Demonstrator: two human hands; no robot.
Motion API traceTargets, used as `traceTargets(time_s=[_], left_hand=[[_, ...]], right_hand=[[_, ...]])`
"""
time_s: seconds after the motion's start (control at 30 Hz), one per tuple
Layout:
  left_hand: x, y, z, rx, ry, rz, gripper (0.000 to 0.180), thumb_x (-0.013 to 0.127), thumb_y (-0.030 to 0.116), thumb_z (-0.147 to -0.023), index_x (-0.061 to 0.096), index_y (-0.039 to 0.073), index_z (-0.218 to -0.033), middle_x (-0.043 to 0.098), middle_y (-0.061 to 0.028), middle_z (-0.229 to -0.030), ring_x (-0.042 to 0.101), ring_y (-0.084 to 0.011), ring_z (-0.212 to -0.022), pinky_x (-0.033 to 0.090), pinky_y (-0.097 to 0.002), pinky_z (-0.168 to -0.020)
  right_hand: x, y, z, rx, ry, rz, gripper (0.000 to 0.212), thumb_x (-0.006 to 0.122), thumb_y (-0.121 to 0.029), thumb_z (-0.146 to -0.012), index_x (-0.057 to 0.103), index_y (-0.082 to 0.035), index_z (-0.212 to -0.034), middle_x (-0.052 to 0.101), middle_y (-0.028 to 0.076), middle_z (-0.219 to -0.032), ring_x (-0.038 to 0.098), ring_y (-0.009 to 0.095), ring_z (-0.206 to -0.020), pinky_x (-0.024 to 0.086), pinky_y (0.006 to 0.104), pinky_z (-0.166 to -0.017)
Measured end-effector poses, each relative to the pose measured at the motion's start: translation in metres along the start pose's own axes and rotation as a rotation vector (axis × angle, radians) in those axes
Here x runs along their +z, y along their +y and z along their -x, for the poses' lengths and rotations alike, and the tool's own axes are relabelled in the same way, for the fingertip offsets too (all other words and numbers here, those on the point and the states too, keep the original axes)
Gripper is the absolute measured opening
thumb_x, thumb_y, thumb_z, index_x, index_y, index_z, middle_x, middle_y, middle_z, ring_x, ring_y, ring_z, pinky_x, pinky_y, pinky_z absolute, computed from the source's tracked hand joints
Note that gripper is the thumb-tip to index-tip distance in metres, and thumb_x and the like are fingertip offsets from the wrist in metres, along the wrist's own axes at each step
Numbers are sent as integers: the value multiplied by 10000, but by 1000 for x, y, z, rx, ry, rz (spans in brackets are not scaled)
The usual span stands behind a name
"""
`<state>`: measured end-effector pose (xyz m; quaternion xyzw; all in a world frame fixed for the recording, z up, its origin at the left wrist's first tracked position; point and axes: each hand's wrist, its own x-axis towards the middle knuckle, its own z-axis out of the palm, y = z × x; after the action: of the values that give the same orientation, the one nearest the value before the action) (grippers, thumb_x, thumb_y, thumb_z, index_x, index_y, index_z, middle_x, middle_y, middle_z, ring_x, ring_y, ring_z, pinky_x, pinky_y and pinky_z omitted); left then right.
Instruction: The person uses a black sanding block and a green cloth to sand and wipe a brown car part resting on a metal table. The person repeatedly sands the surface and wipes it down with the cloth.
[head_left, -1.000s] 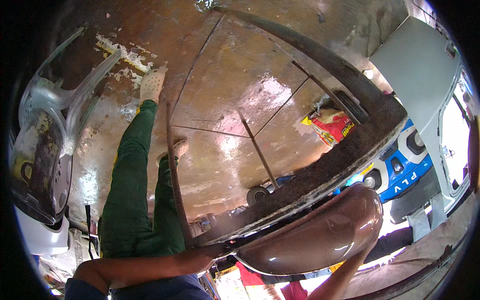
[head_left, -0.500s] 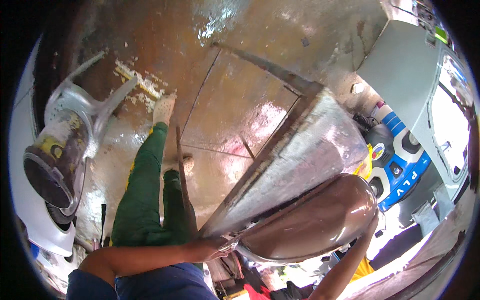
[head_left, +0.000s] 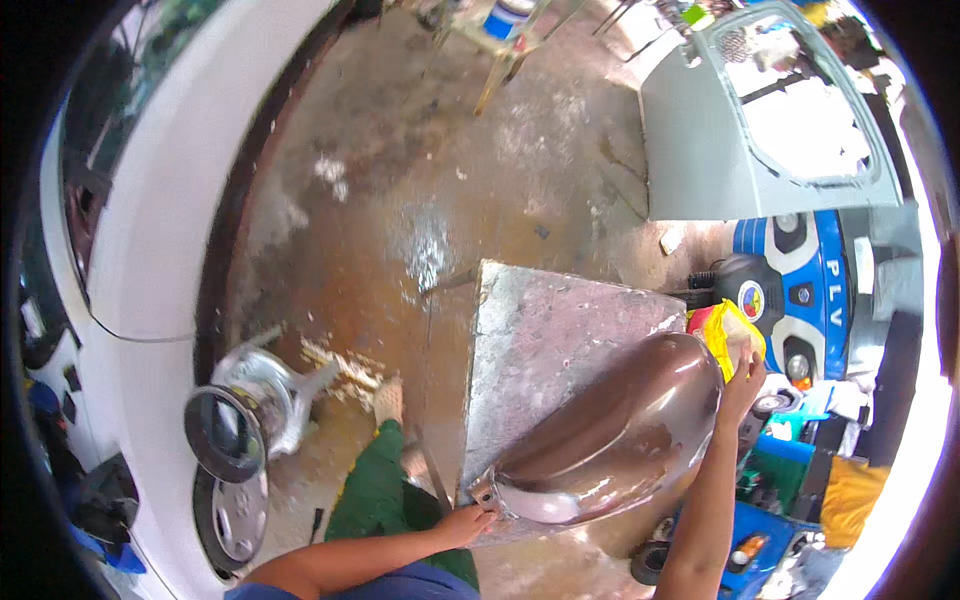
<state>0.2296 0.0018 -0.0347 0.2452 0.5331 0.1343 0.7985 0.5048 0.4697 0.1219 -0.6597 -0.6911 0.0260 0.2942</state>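
A glossy brown motorcycle fuel tank (head_left: 620, 420) lies on a scuffed, paint-stained table (head_left: 560, 310). Its narrow end, with a small metal bracket, points toward my left hand (head_left: 466, 526), whose fingers are closed on that end. A pale, smooth patch shows on the tank's near side. Past the tank's wide end, my right hand (head_left: 742, 382) reaches up with its fingers apart, touching a yellow packet (head_left: 722, 335). The packet's lower part is hidden behind the tank and hand.
A white car body (head_left: 160, 200) borders the left side. Near it stands a metal pedestal (head_left: 255, 400). To the right are a grey vehicle door (head_left: 700, 150), a blue and white panel (head_left: 835, 290) and a blue tray (head_left: 750, 550). A stool (head_left: 490, 50) bearing a paint bucket stands far off.
My right hand has left the tank's wide end and moved up to the yellow packet. My left hand stays at the narrow end. The view has turned, showing more of the tabletop.
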Motion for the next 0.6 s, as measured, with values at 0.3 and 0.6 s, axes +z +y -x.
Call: traceTargets(time_s=[0.3,0.6], left_hand=[[-18,-49,-34,168,54,-437,535,540,533,-1053,712,27,-1076,778,-177,-984,753,-369,-968,556,-520,-861],[-150,-4,83,311,536,-572,389,574,365,-1011,743,16,-1040,761,-225,-1047,732,-390,-1038,545,-521,-881]], right_hand=[[-136,-47,276,-118,-37,-165,401,613,-38,-1006,614,5,-1405,598,186,-1429,567,311,-1337,465,430,-1111],[-176,-86,507,369,-333,-288,338,670,-152,-1007,693,22,-1296,710,227,-1223,670,394,-1137,525,476,-1010]])
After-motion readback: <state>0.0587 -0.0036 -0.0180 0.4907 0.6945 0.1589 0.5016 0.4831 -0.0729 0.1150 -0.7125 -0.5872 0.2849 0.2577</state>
